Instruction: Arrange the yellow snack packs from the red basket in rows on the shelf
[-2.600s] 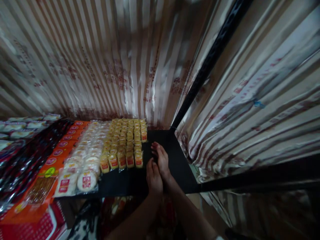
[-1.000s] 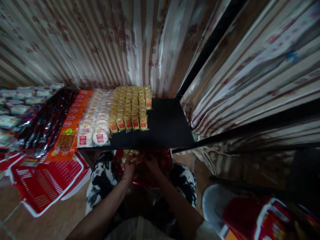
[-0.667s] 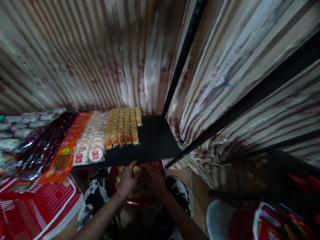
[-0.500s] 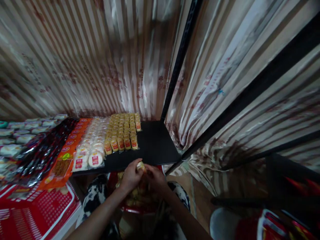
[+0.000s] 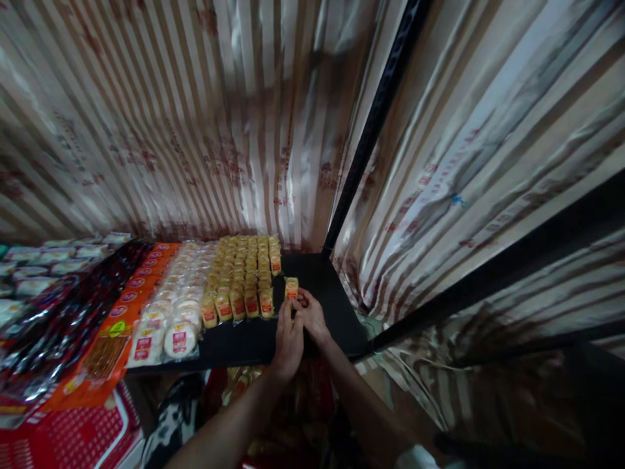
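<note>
Between my two hands, above the black shelf (image 5: 322, 293), is a small yellow packaged cake (image 5: 291, 287) with a red label, held upright. My left hand (image 5: 289, 339) grips its lower left side with the fingertips. From the right, my right hand (image 5: 311, 314) pinches the same cake. To the left stand tight rows of matching yellow packaged cakes (image 5: 237, 296), and the rightmost row is shorter, with its front cake set further back. Below the shelf, partly hidden by my forearms, a red container holds more yellow packets (image 5: 239, 381).
Left of the cakes lie round white packaged crackers (image 5: 180, 335), orange snack bags (image 5: 110, 339) and dark shiny packets (image 5: 63, 312). A red plastic basket (image 5: 73, 430) stands at lower left. Black metal posts (image 5: 374, 130) and striped plastic sheeting (image 5: 254, 117) enclose the shelf.
Both my hands have moved up and forward from over the red container to above the shelf, bringing the yellow cake with them. The view has shifted slightly.
</note>
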{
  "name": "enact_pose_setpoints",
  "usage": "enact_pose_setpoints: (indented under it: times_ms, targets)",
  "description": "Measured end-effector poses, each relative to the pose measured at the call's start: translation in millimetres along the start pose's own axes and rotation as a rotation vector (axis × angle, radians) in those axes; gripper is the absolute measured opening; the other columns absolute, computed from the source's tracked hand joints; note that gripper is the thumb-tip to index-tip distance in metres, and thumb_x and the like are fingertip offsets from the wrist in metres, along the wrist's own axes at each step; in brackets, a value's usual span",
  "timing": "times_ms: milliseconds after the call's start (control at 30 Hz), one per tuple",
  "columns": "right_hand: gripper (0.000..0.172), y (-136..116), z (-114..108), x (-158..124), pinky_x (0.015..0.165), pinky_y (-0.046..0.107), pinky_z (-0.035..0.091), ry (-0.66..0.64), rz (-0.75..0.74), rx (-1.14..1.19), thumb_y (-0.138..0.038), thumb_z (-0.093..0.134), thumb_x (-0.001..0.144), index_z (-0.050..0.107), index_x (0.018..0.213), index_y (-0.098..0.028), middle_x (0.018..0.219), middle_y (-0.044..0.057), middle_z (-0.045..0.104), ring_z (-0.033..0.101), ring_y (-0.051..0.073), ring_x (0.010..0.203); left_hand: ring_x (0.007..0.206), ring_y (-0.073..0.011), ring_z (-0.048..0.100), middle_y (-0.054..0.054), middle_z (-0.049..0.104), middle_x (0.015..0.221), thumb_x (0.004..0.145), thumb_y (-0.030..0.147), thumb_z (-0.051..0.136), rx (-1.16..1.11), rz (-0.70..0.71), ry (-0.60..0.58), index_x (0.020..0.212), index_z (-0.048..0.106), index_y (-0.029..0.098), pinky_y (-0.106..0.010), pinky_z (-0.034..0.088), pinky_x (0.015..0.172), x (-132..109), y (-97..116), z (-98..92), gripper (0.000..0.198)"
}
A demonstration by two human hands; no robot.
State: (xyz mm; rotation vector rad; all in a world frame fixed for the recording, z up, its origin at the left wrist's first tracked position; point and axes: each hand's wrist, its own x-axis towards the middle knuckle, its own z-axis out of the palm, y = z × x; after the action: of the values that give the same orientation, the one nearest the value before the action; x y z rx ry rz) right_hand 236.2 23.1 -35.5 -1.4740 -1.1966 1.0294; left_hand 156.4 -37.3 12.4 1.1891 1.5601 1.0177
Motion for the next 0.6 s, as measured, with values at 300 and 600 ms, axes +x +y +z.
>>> enact_pose_setpoints:
  times_ms: [300, 600]
  targets:
    - [0.035, -6, 26, 55, 0.076, 0.03, 0.051, -0.043, -0.07, -0.168, -0.029, 0.053, 0.077, 0.06, 0.11, -0.023, 0.092, 0.002, 0.069, 0.062, 0.018, 0.08, 0.138, -0.0142, 0.027, -0.013, 0.03, 0.15, 0.091, 0.02, 0.031, -0.072, -0.069, 0.143, 0.136, 0.035, 0.007, -0.025, 0.018, 0.115, 75, -12, 32.4, 0.047]
    - [0.043, -7, 33, 71, 0.083, 0.032, 0.05, -0.085, -0.137, -0.273, -0.025, 0.052, 0.076, 0.057, 0.118, -0.017, 0.11, 0.009, 0.061, 0.06, 0.018, 0.088, 0.139, -0.0163, 0.025, -0.012, 0.03, 0.15, 0.092, 0.023, 0.031, -0.056, -0.07, 0.18, 0.137, 0.034, 0.009, -0.03, 0.017, 0.116, 98, -22, 31.6, 0.047]
